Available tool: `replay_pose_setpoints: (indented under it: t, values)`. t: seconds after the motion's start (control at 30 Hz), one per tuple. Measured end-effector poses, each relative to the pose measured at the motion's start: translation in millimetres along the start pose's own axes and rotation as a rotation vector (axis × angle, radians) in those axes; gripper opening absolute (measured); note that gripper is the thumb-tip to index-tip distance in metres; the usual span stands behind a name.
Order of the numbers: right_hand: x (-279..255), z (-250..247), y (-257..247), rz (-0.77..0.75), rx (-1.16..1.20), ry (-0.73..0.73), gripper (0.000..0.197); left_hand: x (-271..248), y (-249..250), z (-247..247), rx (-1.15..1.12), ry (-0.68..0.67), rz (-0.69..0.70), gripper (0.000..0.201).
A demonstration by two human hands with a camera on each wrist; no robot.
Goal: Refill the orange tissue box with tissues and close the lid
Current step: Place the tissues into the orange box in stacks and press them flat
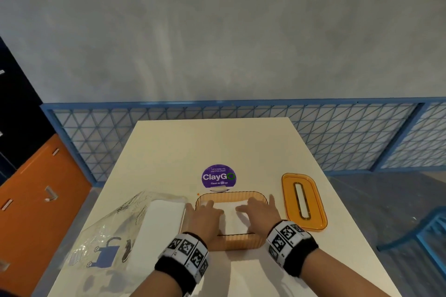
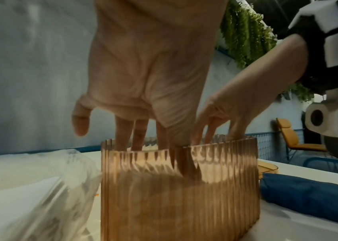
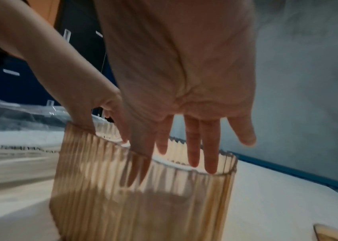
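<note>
The ribbed, see-through orange tissue box (image 1: 231,196) stands open on the white table (image 1: 217,142), with white tissues (image 1: 230,220) inside. Both hands reach into it from above. My left hand (image 1: 205,212) lies with straight fingers on the left part of the tissues, and my right hand (image 1: 253,208) lies flat on the right part. In the left wrist view the fingers (image 2: 130,133) dip below the box rim (image 2: 215,145). The right wrist view shows straight fingers (image 3: 201,146) spread over the box (image 3: 133,195). The orange lid (image 1: 304,201) with its slot lies flat to the right of the box.
A clear plastic tissue pack (image 1: 135,226) with white tissues lies left of the box. A purple round sticker (image 1: 218,176) is on the table behind it. A blue mesh fence (image 1: 337,132) runs behind the table; orange and dark cabinets (image 1: 36,188) stand on the left.
</note>
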State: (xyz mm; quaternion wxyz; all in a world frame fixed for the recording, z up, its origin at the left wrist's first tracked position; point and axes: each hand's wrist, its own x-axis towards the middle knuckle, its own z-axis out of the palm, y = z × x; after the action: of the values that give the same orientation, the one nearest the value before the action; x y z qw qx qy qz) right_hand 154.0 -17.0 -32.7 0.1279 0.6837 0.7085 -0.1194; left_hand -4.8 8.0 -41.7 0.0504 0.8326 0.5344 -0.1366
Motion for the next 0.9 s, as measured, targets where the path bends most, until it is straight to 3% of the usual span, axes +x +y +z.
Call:
replay_pose_setpoints:
  t: [0.07, 0.2, 0.37, 0.43, 0.5, 0.6, 0.67, 0.73, 0.8, 0.9]
  values:
    - [3.7, -1.1, 2.9, 0.037, -0.026, -0.101, 0.046, 3.2, -0.6, -0.1, 0.019, -0.080, -0.013, 0.051]
    - [12.0, -0.8, 7.3, 0.071, -0.005, -0.261, 0.057, 8.8, -6.3, 2.4, -0.034, -0.166, -0.034, 0.058]
    - [15.5, 2.8, 4.8, 0.081, -0.055, -0.251, 0.047, 4.7, -6.3, -0.5, -0.106, -0.135, -0.030, 0.054]
    - [9.8, -2.1, 5.1, 0.091, -0.081, -0.178, 0.036, -3.0, -7.1, -2.7, -0.210, -0.004, -0.031, 0.048]
    - [3.1, -8.9, 7.9, 0.095, -0.095, -0.039, 0.033, -13.5, -15.8, -2.8, -0.336, 0.219, -0.092, 0.040]
    - [-5.7, -10.1, 21.2, 0.168, 0.091, 0.254, 0.035, -26.4, -42.7, 6.2, -0.494, 0.488, -0.328, 0.032]
    - [-6.6, -6.1, 31.1, 0.251, 0.265, 0.329, 0.037, -32.1, -59.1, 18.2, -0.536, 0.408, -0.503, 0.035]
    - [-2.4, 2.9, 36.6, 0.307, 0.457, 0.259, 0.040, -33.0, -65.7, 32.9, -0.527, 0.224, -0.597, 0.041]
    - [5.2, 14.4, 37.7, 0.330, 0.595, 0.163, 0.041, -32.1, -64.9, 45.2, -0.481, 0.124, -0.603, 0.047]
    - [14.5, 30.0, 38.6, 0.333, 0.607, 0.113, 0.032, -28.0, -60.8, 54.4, -0.432, 0.118, -0.614, 0.052]
